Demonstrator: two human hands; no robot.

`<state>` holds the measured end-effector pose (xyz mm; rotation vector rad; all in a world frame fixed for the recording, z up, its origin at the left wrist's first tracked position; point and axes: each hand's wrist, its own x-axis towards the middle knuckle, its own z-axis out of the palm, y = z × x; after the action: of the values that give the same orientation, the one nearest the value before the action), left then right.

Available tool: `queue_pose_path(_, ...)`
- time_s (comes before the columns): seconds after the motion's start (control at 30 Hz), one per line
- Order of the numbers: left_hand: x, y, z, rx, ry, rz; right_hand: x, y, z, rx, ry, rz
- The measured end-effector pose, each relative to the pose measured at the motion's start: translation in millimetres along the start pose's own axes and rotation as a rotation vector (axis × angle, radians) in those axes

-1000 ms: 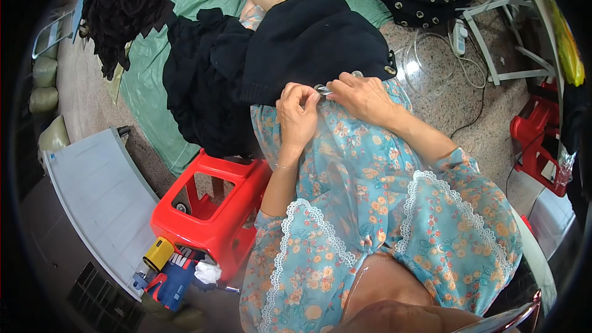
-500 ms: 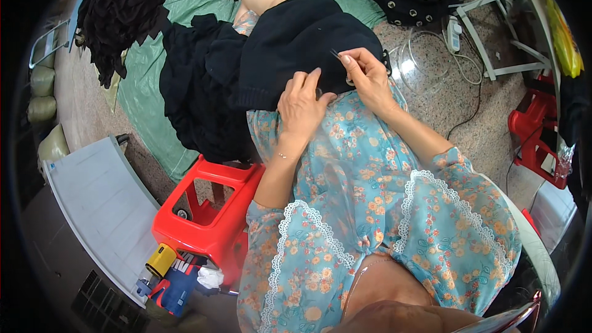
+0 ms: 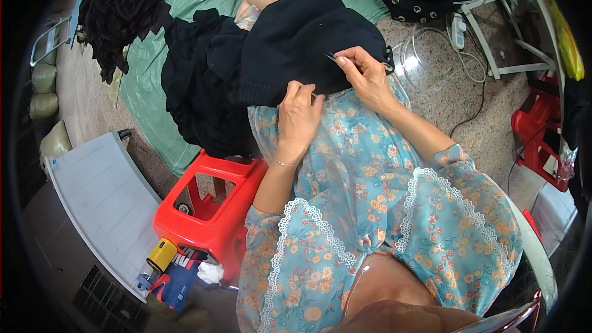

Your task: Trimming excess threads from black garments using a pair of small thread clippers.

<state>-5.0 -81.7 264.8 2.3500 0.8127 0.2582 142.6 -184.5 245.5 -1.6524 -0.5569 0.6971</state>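
A black knit garment [image 3: 296,40] with a ribbed edge is spread over my lap. My left hand [image 3: 297,116] is closed at its near edge, with thumb and fingers pinching the cloth; the fingertips are partly hidden. Above the garment's right part, my right hand [image 3: 369,80] holds a pair of dark, slim tweezers [image 3: 330,57] between thumb and fingers. The tips point left over the cloth. Metal eyelets [image 3: 387,66] show at the garment's right edge, beside my right hand. More black cloth [image 3: 203,80] hangs in folds on the left.
A red plastic stool [image 3: 185,225] stands at my left, near a pale panel [image 3: 102,191]. Piles of black cloth [image 3: 123,12] lie on a green sheet [image 3: 145,95]. On the right are a power strip [image 3: 457,31] with cables, a white metal frame [image 3: 487,49] and another red stool [image 3: 533,123].
My left fingers have curled in and drawn together on the garment's edge. My right hand has moved slightly left with the tweezers.
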Motion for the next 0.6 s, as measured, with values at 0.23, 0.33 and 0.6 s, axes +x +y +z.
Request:
queue_pose_path(0.23, -4.2, 3.0, -3.3, 0.093, -0.008, -0.016, -1.4, -1.9, 4.3, -0.126, -0.016, -0.076)
queue_pose_path(0.33, -4.5, -3.4, 1.4, 0.058, 0.034, -0.004, -1.9, -3.0, 6.4, -0.142, -0.018, -0.108)
queue_pose_path(0.6, -3.6, -20.6, 12.6, -0.092, 0.167, -0.03, -3.0, -4.1, 4.1, -0.246, -0.129, -0.236)
